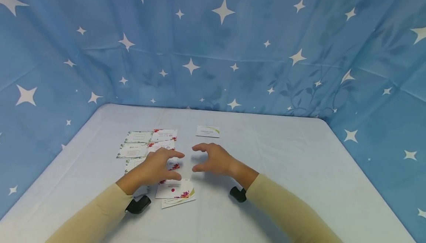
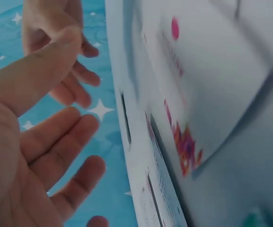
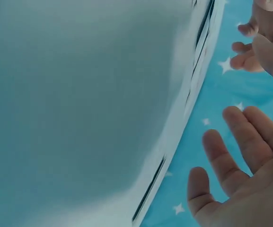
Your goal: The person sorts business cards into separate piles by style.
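Note:
My left hand (image 1: 156, 167) is over the right part of a group of white cards, thumb and fingers spread and holding nothing. Facing it across a small gap, my right hand (image 1: 214, 159) is likewise empty, its fingers parted. Below the left hand lies a card with a red dot and pink flowers (image 1: 172, 190), partly covering a card with a green-yellow curve (image 1: 178, 202). Cards with red flowers (image 1: 164, 135) run in a column beside cards with green leaves (image 1: 132, 150); my left hand hides some of them. Beyond the right hand lies a single curve-patterned card (image 1: 208, 131).
A white cloth (image 1: 283, 154) covers the table under the cards. Blue curtain fabric with white stars (image 1: 213, 43) stands behind the table and along its sides. Dark wrist cameras (image 1: 138, 205) are worn under both forearms.

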A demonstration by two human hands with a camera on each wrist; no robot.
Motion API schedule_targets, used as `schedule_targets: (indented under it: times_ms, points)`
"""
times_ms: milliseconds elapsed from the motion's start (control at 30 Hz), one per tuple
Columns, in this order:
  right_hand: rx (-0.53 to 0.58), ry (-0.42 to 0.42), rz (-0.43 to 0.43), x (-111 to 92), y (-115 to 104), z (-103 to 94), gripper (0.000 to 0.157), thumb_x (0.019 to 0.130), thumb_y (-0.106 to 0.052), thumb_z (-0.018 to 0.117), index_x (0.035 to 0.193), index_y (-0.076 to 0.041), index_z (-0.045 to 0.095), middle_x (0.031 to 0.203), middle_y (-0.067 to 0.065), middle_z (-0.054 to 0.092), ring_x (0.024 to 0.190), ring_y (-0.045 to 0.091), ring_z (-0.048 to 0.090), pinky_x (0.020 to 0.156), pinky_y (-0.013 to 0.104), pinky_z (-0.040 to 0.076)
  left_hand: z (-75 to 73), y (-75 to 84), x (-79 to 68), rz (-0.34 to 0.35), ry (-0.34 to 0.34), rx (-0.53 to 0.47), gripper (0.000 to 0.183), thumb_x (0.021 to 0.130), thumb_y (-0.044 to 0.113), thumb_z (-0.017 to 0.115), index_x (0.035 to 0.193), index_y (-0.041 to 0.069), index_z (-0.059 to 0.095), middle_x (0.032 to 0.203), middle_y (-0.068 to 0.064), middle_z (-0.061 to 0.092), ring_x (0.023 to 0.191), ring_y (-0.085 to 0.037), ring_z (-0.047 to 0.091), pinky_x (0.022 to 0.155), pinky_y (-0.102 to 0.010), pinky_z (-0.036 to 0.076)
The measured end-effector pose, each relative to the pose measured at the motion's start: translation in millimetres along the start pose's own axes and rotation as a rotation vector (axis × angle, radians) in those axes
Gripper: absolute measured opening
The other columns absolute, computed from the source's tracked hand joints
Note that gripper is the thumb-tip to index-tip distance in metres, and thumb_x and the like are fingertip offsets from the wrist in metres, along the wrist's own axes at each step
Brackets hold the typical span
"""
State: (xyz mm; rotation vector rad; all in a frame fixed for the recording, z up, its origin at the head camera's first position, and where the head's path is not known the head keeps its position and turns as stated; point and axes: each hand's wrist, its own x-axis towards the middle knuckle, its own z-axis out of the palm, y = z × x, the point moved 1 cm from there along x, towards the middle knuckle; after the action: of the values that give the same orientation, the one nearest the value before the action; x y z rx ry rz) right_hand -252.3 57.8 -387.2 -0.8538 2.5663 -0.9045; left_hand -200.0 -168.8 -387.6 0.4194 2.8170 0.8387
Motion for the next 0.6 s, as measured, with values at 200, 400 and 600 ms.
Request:
schedule_targets:
  times_ms: [200, 400, 600]
  points:
    - [-0.048, -0.086, 0.015, -13.3, -13.4, 11.8, 0.067, 0.08, -0.037, 0.085, 0.139, -0.018, 0.06, 0.136, -0.002, 0.06, 0.125, 0.022, 0.051, 0.103, 0.045, 0.041, -0.2, -0.2, -22.9, 0.023, 0.009, 0.04, 0.061, 0.072, 0.035, 0.091, 0.127, 0.019, 0.068, 0.124, 0.004, 0.063, 0.12, -0.025, 0.052, 0.1, -0.06, 0.03]
    - [-0.12, -0.133, -0.001, -22.1, -18.8, 27.6, 0.066, 0.077, -0.04, 0.087, 0.136, -0.022, 0.063, 0.129, -0.009, 0.061, 0.118, 0.015, 0.051, 0.1, 0.036, 0.041, 0.9, -7.2, -40.3, 0.005, -0.013, 0.079, 0.063, 0.067, 0.032, 0.093, 0.124, 0.019, 0.069, 0.122, 0.003, 0.063, 0.12, -0.026, 0.052, 0.098, -0.058, 0.032]
    - [-0.274, -0.14, -0.056, -27.0, -22.8, 38.7, 0.067, 0.074, -0.045, 0.087, 0.133, -0.024, 0.065, 0.123, -0.013, 0.063, 0.109, 0.011, 0.05, 0.097, 0.034, 0.039, 8.0, -12.2, -46.2, 0.011, -0.002, 0.131, 0.058, 0.065, 0.024, 0.093, 0.118, 0.021, 0.07, 0.117, 0.006, 0.063, 0.116, -0.025, 0.053, 0.093, -0.052, 0.034]
